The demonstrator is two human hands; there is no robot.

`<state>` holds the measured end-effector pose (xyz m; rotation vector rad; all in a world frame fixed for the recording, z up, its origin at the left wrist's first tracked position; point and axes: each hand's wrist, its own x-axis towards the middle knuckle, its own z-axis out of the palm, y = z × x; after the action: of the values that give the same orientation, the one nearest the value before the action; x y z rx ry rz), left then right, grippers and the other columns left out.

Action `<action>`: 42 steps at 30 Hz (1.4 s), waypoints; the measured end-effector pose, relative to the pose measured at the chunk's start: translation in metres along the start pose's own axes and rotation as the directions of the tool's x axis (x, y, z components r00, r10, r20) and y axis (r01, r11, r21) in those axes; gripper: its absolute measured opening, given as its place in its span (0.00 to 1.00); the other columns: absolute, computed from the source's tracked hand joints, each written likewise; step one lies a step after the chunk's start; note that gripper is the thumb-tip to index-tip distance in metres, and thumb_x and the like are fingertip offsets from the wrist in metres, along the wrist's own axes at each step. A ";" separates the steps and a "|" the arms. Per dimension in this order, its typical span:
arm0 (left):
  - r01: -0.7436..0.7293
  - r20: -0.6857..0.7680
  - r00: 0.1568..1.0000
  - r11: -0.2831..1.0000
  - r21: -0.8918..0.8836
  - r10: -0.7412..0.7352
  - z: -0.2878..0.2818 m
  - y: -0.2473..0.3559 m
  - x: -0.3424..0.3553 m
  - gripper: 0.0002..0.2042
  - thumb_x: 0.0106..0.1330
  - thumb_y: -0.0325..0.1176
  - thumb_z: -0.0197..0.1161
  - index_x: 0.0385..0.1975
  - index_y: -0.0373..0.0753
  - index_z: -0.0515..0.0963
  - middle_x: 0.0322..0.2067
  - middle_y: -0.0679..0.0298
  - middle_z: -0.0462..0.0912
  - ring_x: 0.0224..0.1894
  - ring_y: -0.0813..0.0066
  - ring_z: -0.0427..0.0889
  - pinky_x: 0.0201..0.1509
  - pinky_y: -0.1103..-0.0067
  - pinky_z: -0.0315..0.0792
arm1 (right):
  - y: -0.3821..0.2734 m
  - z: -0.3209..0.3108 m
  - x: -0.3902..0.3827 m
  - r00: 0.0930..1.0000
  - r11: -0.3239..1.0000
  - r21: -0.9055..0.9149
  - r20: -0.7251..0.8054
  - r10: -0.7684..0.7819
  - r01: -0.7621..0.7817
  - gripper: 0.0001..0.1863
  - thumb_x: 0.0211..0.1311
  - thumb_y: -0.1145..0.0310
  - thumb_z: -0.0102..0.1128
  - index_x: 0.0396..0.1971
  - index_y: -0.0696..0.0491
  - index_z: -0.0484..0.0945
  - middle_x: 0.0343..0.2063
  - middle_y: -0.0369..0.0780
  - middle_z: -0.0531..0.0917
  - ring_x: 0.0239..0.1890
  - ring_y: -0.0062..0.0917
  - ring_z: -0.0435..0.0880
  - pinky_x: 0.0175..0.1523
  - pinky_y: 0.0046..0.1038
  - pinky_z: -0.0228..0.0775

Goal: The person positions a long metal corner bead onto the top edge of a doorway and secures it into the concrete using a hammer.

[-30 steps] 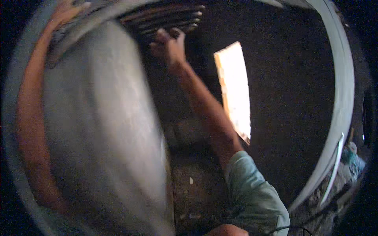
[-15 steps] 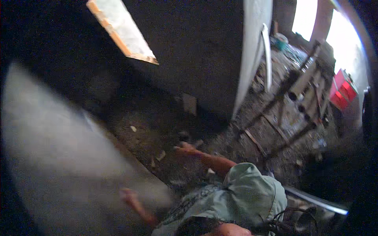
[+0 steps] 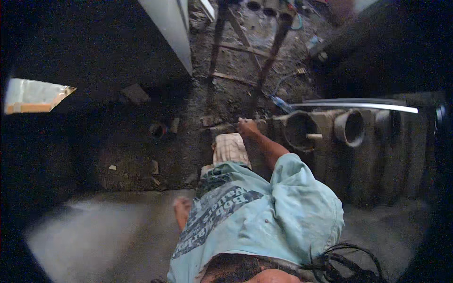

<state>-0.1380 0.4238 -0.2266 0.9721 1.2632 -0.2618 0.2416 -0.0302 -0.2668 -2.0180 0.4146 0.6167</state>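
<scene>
My right hand is reached forward at a dark edge just beyond my light checked garment, its fingers curled; what they hold, if anything, I cannot make out. To its right stands a row of dusty round pipe-like openings with a long silver bar lying along them. My left hand is low at my left side, over a pale grey surface, partly hidden by my shirt and blurred.
Ahead is a rubble-strewn floor with a dark frame lying or leaning over it. A grey wall edge rises at upper left, with a bright opening beside it. A small round pipe piece lies on the dark floor.
My view has swung right and down. Both arms, earlier raised at a dark grate and pale surface, have come down; my right hand is now at the edge by the round openings.
</scene>
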 end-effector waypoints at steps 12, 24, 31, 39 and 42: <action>-0.089 0.220 0.975 0.954 0.287 0.024 0.067 0.067 -0.040 0.19 0.65 0.51 0.54 0.48 0.44 0.71 0.36 0.60 0.81 0.27 0.67 0.79 0.27 0.73 0.73 | 0.041 0.026 -0.142 0.991 0.979 0.201 -0.121 0.062 -0.037 0.26 0.50 0.56 0.63 0.49 0.54 0.76 0.46 0.48 0.80 0.49 0.36 0.79 0.55 0.33 0.69; -0.156 0.367 0.923 0.761 0.629 -0.114 0.136 0.008 -0.001 0.20 0.62 0.51 0.56 0.44 0.43 0.74 0.34 0.60 0.81 0.27 0.66 0.80 0.27 0.71 0.73 | 0.144 0.055 -0.225 0.947 0.942 0.163 0.190 0.261 -0.292 0.24 0.63 0.53 0.50 0.48 0.56 0.77 0.47 0.50 0.80 0.51 0.37 0.78 0.55 0.33 0.68; -0.231 0.362 0.932 0.713 0.662 -0.034 0.154 0.025 0.010 0.20 0.60 0.52 0.58 0.42 0.42 0.75 0.32 0.60 0.82 0.27 0.65 0.80 0.28 0.69 0.73 | 0.150 0.031 -0.264 0.916 0.810 0.432 0.249 0.315 -0.396 0.21 0.64 0.55 0.50 0.46 0.56 0.78 0.45 0.49 0.81 0.49 0.36 0.79 0.53 0.32 0.69; -0.267 0.346 0.937 0.555 0.788 -0.041 0.166 0.019 0.012 0.21 0.58 0.52 0.59 0.39 0.41 0.77 0.31 0.60 0.82 0.27 0.64 0.80 0.28 0.68 0.73 | 0.169 -0.059 -0.269 0.902 0.625 0.698 0.432 0.021 -0.349 0.18 0.65 0.58 0.49 0.44 0.55 0.80 0.42 0.49 0.82 0.46 0.35 0.80 0.50 0.31 0.71; -0.287 0.344 0.935 0.380 0.879 -0.088 0.161 0.006 0.016 0.21 0.57 0.53 0.60 0.38 0.40 0.78 0.30 0.59 0.82 0.27 0.64 0.80 0.28 0.68 0.73 | 0.080 -0.207 -0.273 0.935 0.996 0.006 0.343 -0.088 0.091 0.12 0.59 0.65 0.52 0.37 0.53 0.82 0.35 0.45 0.84 0.37 0.33 0.82 0.44 0.31 0.73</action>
<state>-0.0195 0.3146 -0.2411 1.8782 0.6276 -1.0989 0.0306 -0.2391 -0.0782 -1.8784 0.1094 0.8956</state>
